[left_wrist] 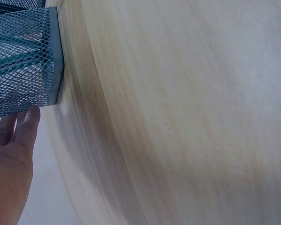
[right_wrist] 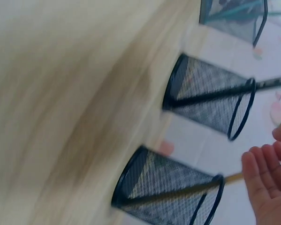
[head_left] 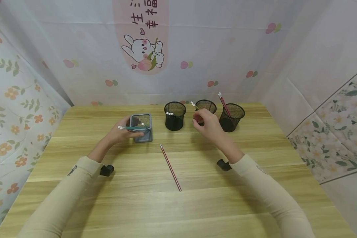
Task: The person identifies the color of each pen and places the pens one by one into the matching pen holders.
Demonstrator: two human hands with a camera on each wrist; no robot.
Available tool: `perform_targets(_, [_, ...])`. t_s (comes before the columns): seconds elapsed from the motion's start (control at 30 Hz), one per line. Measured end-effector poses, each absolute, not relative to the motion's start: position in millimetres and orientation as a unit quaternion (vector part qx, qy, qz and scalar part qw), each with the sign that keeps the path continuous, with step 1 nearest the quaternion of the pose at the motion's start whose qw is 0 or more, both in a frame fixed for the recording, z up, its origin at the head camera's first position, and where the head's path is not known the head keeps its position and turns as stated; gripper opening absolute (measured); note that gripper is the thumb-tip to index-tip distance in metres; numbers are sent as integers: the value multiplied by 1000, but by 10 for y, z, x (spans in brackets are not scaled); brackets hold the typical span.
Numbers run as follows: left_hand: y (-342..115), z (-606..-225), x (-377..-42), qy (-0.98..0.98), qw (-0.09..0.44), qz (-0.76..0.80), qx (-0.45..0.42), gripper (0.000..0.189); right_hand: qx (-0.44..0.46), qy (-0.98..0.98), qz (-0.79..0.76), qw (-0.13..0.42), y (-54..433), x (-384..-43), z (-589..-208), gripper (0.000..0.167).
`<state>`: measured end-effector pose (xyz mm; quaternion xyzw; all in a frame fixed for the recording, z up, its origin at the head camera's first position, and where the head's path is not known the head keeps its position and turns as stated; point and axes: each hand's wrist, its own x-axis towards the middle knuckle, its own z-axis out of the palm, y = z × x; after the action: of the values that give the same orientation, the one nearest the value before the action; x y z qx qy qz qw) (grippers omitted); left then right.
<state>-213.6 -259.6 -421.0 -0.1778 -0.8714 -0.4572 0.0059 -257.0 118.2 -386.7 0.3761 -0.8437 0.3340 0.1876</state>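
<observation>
My left hand (head_left: pixel 120 134) grips a grey square mesh pen holder (head_left: pixel 143 136), thumb along its front side. Green pencils (head_left: pixel 131 127) lean leftward out of the holder. At the back right, my right hand (head_left: pixel 208 125) is at a round black mesh cup (head_left: pixel 207 105) holding yellow pencils (head_left: pixel 193 104). In the right wrist view, the thumb stays apart from the bent fingers (right_wrist: pixel 254 176), and a yellow pencil (right_wrist: pixel 234 177) passes behind them. A red striped pencil (head_left: pixel 170 167) lies on the table between the arms.
Another round black mesh cup (head_left: pixel 175 121) holds white-ended pencils (head_left: pixel 169 113), left of the right hand. To its right, a third black cup (head_left: pixel 230 124) contains red pencils (head_left: pixel 224 104). A patterned curtain (head_left: pixel 196 43) hangs behind the wooden table (head_left: pixel 142 205).
</observation>
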Motion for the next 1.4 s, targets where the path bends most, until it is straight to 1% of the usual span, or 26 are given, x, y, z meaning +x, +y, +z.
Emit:
perform_targets(0.23, [-2597,-4212,-2134,-872,9,-455,-182,56,355,-873,318,99,977,-2369,-3916,9])
perform_targets(0.37, [-2602,-4218,-2136,-875,10,-450,-181,56,346,-887,303,47,873,-2260,-3949,11])
perform_targets(0.53, [-2606,-4217,-2136,-875,12,-448,-182,55,345,-894,286,-31,734,-2100,-3965,13])
perform_targets(0.6, [-2604,-4215,-2137,-873,12,-451,-184,56,347,-896,272,-50,680,-2038,-3981,14])
perform_targets(0.9, [-2597,-4219,-2126,-869,11,-461,-181,59,372,-894,226,-105,503,-1797,-4047,18])
perform_targets(1.2, [-2529,-4148,-2076,-863,14,-473,-176,54,364,-900,198,-135,390,-1712,-4093,27])
perform_targets(1.4, [-2517,-4117,-2055,-864,12,-471,-176,55,352,-908,173,-146,337,-1680,-4115,33])
